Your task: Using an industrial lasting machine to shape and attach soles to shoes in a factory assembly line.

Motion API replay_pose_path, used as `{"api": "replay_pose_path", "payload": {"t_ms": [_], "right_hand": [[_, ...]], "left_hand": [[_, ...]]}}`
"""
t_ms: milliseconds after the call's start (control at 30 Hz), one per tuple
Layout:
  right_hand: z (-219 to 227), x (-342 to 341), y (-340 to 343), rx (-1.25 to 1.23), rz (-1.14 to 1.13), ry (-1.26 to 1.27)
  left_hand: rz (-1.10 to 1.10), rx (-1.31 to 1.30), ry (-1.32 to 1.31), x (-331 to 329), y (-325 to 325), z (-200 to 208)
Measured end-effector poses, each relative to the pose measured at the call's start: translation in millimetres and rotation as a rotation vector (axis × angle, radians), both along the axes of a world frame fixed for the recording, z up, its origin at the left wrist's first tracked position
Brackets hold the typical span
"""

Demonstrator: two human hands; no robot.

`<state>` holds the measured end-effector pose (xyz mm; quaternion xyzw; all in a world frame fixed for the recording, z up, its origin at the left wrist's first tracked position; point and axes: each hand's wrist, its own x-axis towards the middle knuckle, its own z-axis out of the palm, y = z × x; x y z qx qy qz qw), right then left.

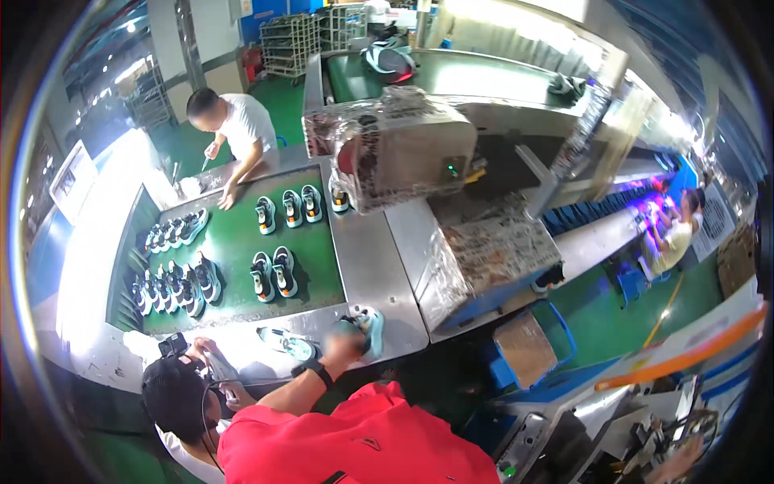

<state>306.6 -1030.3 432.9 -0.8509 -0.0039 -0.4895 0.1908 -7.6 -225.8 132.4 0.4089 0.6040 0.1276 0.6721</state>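
Observation:
My left hand, with a black band on the wrist, is closed on a pale teal and white sneaker at the near right corner of the steel table. My red sleeve and shirt fill the lower middle of the view. A second pale sneaker lies on its side on the steel edge just left of my hand. Beyond it, a green conveyor belt carries several pairs of dark and white sneakers. My right hand is out of sight.
A co-worker in a black cap bends over the table's near left. Another in a white shirt leans on the belt's far end. A plastic-wrapped machine stands right of the belt. A blue cart with cardboard sits below it.

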Motion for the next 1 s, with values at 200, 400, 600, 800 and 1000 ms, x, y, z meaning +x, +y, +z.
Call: {"api": "replay_pose_path", "payload": {"t_ms": [200,400,600,800,1000], "right_hand": [[137,92,473,-0.111,0.769,0.287],[175,147,837,-0.407,1.13,0.548],[162,106,1062,-0.541,1.071,0.826],[134,146,1120,-0.598,1.258,0.818],[145,149,1112,-0.66,1.158,0.751]], "left_hand": [[0.175,0.043,-0.252,39,169,-53],[0.323,0.107,-0.269,69,298,-60],[0.364,0.171,-0.356,134,410,-81],[0.231,0.761,0.106,180,496,-106],[0.058,1.002,-0.132,179,405,-124]]}}
